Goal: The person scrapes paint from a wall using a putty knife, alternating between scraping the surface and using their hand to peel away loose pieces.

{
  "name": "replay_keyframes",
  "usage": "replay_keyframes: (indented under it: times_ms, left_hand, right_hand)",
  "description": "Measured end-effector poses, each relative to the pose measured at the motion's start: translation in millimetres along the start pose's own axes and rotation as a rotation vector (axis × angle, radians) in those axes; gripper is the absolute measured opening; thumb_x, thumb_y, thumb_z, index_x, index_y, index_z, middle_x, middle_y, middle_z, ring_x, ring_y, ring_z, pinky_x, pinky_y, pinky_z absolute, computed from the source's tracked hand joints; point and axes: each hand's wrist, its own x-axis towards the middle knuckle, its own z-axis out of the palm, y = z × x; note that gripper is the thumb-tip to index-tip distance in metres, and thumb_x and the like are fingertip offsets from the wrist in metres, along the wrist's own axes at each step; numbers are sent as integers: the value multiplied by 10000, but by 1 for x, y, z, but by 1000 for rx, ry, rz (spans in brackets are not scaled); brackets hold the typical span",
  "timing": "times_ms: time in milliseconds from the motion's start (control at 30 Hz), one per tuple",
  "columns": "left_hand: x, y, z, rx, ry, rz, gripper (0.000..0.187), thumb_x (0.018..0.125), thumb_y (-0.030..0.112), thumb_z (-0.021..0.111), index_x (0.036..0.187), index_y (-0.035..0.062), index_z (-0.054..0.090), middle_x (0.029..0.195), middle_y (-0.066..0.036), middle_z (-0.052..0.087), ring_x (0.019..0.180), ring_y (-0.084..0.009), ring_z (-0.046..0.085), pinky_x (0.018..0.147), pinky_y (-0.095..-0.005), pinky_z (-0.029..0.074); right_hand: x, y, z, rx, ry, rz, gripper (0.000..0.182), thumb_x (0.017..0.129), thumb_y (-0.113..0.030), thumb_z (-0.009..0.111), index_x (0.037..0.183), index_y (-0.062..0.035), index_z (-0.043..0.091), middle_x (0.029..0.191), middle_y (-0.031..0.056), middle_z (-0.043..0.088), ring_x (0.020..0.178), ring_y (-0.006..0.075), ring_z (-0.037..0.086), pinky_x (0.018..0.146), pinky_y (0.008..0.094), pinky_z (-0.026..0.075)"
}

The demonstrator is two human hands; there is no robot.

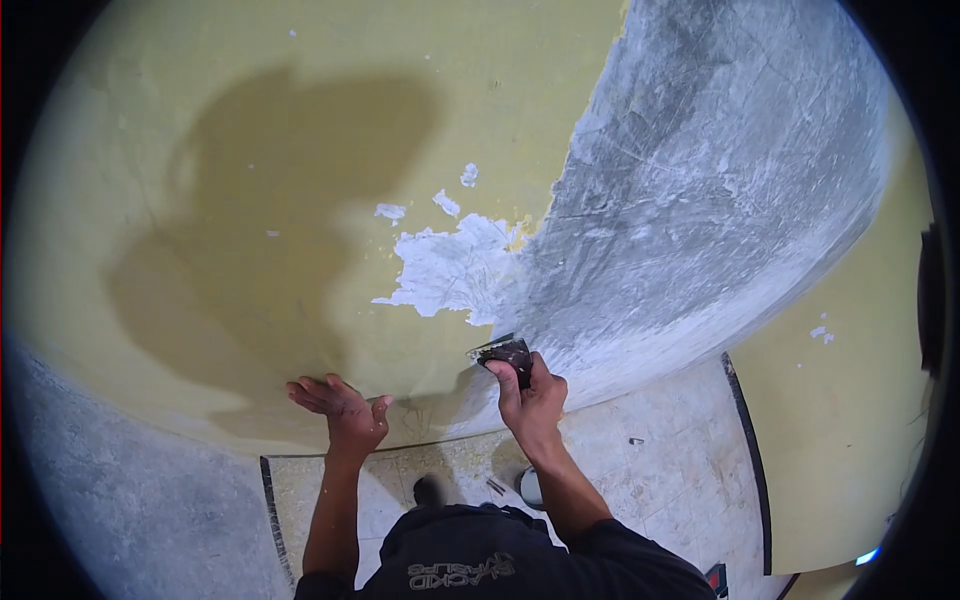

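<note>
My right hand (pixel 533 405) grips a dark scraper (pixel 507 358), its thin edge meeting the wall where yellow paint (pixel 420 350) borders bare grey plaster (pixel 660 210). Pale flecks cling to that edge. Lower left of it, my left hand (pixel 345 410) is spread near the bottom of the yellow wall, fingers stretched out and thumb apart, holding nothing. Just above the scraper lies an irregular patch of whitish exposed plaster (pixel 455 265), with a few smaller chips higher up.
A light tiled floor (pixel 660 470) with yellowish flakes runs below the wall. Dark skirting (pixel 745 430) edges the wall at right. A white round container (pixel 531 488) stands by my feet. My head's shadow (pixel 270 220) falls across the yellow paint.
</note>
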Motion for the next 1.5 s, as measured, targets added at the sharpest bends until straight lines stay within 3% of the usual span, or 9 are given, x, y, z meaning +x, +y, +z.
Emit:
replay_keyframes:
  times_ms: [67,267,300,400,433,833,1000,1167,1500]
  left_hand:
    - [-3,-6,0,56,-68,-1,1114,869,571,549,1438,-6,-216,1384,-390,-347,1252,-591,-342,982,-698,-148]
    - [-2,-4,1,54,-55,-9,1116,874,569,543,1428,-27,-221,1378,-388,-358,1247,-590,-348,983,-700,-143]
    - [-1,-5,0,59,-61,-7,1116,874,569,543,1428,-27,-221,1378,-388,-358,1247,-590,-348,983,-700,-143]
    - [-1,-3,0,15,16,28,991,910,474,505,1459,-14,-160,1418,-376,-307,1266,-596,-322,986,-704,-160]
    - [1,-3,2,14,18,23,985,913,473,500,1459,-16,-159,1417,-374,-310,1266,-594,-324,985,-703,-165]
    - [-2,-5,-1,63,-57,14,1078,898,562,500,1423,-36,-228,1385,-366,-371,1241,-587,-360,970,-708,-155]
    - [4,1,0,53,-36,12,1064,901,545,498,1428,-39,-218,1394,-362,-362,1256,-575,-354,979,-702,-154]
    - [6,10,0,-59,6,-34,1049,862,354,570,1424,-46,-221,1369,-388,-372,1226,-597,-378,958,-706,-192]
    - [7,22,1,-103,-115,-93,1095,863,328,561,1327,-107,-331,1284,-444,-414,1181,-618,-404,953,-717,-167]
  right_hand:
    - [-7,9,-5,-27,32,-23,372,823,-342,739,713,-39,554,523,148,570,462,358,588,413,368,436]
    - [0,2,3,-22,43,-58,355,827,-326,739,730,-35,559,509,136,565,434,345,579,395,354,427]
    - [-2,-2,-5,-62,-53,7,276,842,-238,737,804,5,611,625,129,656,524,201,656,483,280,466]
    - [-2,10,-18,-165,-62,-17,278,835,-240,744,795,0,611,610,122,644,476,209,621,470,285,458]
    - [1,11,-11,-46,37,-72,362,830,-342,731,731,-35,567,504,127,561,419,327,573,393,354,420]
    - [1,0,-16,-314,-92,-15,369,822,-353,740,734,-29,587,550,146,597,480,328,612,432,352,431]
    - [-11,9,-3,-165,-18,43,389,819,-361,742,699,-35,567,532,140,579,442,350,558,422,341,410]
    - [-9,6,-1,-200,-16,25,382,820,-352,742,705,-33,566,524,138,572,430,312,571,417,332,407]
    - [-8,-24,20,85,92,17,421,828,-419,713,692,-54,553,500,144,552,415,354,555,387,386,412]
